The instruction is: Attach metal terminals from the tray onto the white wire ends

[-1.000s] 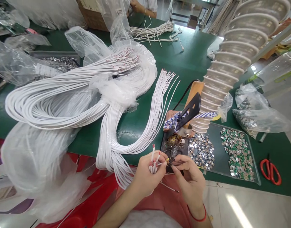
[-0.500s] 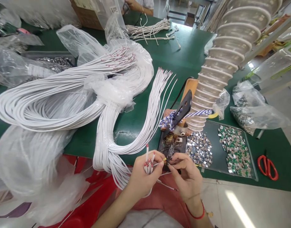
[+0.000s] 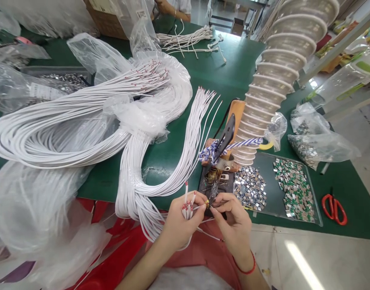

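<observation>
My left hand [image 3: 183,219] is closed around several white cables [image 3: 188,210] with red-tipped ends, one of them pointing toward my right hand. Thumb and forefinger of my right hand [image 3: 233,213] are pinched together close to the left fingertips; what they grip is too small to make out. Both hands are just in front of a dark block [image 3: 203,185] under a clamp-like fixture [image 3: 225,163] wrapped with blue-and-white cord. Right of it, a tray [image 3: 271,171] holds a pile of small metal connectors [image 3: 251,188] and a pile of green-and-silver ones [image 3: 295,193].
Large bundles of white cable [image 3: 55,133] and plastic bags cover the left side. A ribbed clear hose [image 3: 266,80] rises at the right. Red scissors [image 3: 334,209] and bagged parts [image 3: 312,147] lie farther right. A person's arm [image 3: 173,9] shows at the top.
The whole view has shifted slightly, so things appear a little farther left. Both hands stay together at the same place, the fingertips slightly closer.
</observation>
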The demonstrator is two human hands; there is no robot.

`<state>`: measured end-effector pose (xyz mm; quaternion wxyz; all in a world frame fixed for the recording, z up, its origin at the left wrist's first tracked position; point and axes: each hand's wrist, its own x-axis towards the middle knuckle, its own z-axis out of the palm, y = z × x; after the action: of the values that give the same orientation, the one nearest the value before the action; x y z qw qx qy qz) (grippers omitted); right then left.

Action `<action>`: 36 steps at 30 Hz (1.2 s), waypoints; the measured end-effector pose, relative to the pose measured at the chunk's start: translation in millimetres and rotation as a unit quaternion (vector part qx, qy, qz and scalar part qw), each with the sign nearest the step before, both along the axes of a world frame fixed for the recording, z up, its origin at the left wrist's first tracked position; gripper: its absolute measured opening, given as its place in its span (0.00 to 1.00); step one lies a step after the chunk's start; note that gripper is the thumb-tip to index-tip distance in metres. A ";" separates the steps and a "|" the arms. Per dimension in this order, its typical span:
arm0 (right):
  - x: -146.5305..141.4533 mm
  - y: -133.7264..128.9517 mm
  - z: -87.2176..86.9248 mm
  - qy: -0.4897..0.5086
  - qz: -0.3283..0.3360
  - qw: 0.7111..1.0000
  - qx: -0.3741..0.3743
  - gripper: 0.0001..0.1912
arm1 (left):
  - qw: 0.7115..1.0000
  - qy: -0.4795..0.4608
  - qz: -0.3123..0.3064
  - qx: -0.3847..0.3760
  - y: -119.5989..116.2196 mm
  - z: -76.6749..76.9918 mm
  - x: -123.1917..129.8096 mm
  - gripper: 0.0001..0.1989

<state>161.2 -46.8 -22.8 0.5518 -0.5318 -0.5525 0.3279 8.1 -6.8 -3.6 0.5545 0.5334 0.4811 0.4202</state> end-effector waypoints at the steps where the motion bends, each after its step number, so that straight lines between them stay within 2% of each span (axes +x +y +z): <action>1: 0.1 1.3 0.7 0.002 0.004 1.000 0.003 0.11 | 1.000 -0.003 0.003 0.006 0.2 0.5 0.1 0.08; 7: 1.8 3.1 1.6 0.014 0.023 1.000 -0.010 0.11 | 0.999 -0.016 0.020 0.025 -0.5 0.1 0.5 0.08; 16: 1.3 -6.7 -3.7 0.023 0.025 0.999 -0.028 0.10 | 1.000 0.006 -0.005 0.013 -7.5 -7.2 -1.0 0.09; 24: 11.9 -21.8 -0.2 0.049 0.011 0.997 -0.051 0.07 | 0.997 0.035 -0.061 0.039 -22.9 -9.9 -2.6 0.09; 28: 17.7 -29.4 -3.9 0.023 0.041 0.996 -0.079 0.02 | 0.994 0.031 -0.089 0.046 -29.5 -7.8 -6.4 0.10; 30: 18.0 -31.5 -3.6 0.007 0.068 0.994 -0.086 0.05 | 0.993 0.022 -0.110 0.035 -30.6 -6.8 -7.8 0.10; 32: 17.4 -31.8 -0.9 -0.005 0.086 0.992 -0.089 0.03 | 0.991 0.004 -0.130 0.011 -31.8 -7.3 -8.7 0.10; 36: 21.0 -30.5 6.6 -0.025 0.110 0.991 -0.077 0.05 | 0.986 -0.063 -0.139 -0.071 -36.0 -14.3 -9.3 0.13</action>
<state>182.2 -77.3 -16.1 0.4555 -0.5169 -0.5944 0.4148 -1.2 -42.8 -17.8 0.6731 0.5269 0.3949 0.3367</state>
